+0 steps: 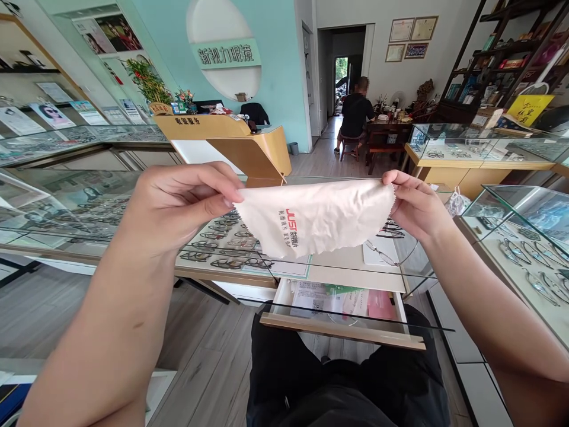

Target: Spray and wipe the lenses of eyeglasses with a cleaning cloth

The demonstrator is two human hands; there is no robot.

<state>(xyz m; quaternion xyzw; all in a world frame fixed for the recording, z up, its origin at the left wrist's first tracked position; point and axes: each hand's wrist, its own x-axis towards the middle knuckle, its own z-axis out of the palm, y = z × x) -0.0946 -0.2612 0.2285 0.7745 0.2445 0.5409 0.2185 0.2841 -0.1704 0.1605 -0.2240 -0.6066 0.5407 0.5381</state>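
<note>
A pale lens-cleaning cloth (329, 213) with zigzag edges and red and dark printing is stretched between my two hands, above a glass display counter. Thumb and fingers of my left hand (186, 198) pinch its upper left corner. At the upper right corner, my right hand (411, 201) pinches the cloth in the same way. Below the right hand a pair of thin-framed glasses (386, 255) lies near a white sheet, partly hidden by the cloth. Rows of eyeglass frames (222, 243) sit in the counter to the left of the cloth.
An open drawer (342, 332) with papers juts out over my lap. More glass cases stand left and right (528, 249). Behind the counter is a wooden reception desk (271, 148). Farther back, a person in black (357, 112) sits at a dark table (391, 127).
</note>
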